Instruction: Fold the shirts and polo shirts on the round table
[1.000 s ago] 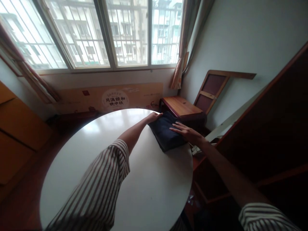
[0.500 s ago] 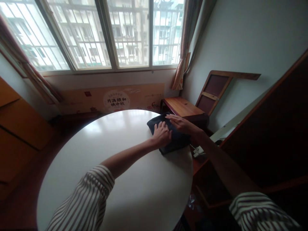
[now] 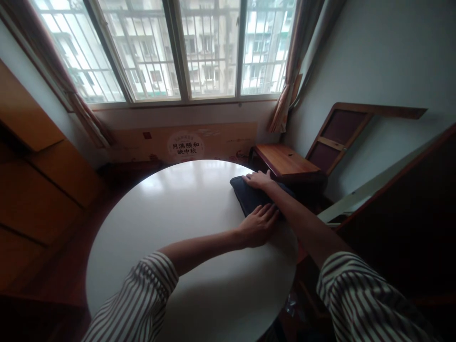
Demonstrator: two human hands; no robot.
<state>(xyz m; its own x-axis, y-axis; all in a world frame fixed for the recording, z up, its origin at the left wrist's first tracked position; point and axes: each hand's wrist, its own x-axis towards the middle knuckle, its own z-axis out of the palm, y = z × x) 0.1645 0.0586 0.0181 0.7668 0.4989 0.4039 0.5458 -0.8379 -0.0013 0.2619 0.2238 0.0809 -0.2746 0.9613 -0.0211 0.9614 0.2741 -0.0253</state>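
Note:
A dark navy, folded piece of cloth [image 3: 251, 197] lies near the right edge of the white round table [image 3: 171, 223]; whether it is a garment or a bag I cannot tell. My left hand [image 3: 258, 225] rests at its near edge, fingers stretched over the fabric. Across the far side lies my right hand [image 3: 259, 180], its fingers spread flat and the thumb raised apart. The right forearm hides part of the cloth's right end.
Beyond the table, a low wooden stool or bench [image 3: 285, 160] stands by the wall, with a brown framed panel [image 3: 337, 135] leaning behind it. Orange-brown cabinets [image 3: 32, 190] are at left, and a dark wooden piece of furniture [image 3: 402, 223] is at right.
My left hand has slid from the middle of the cloth to its near edge. The cloth looks flatter and narrower from front to back. The view has shifted left.

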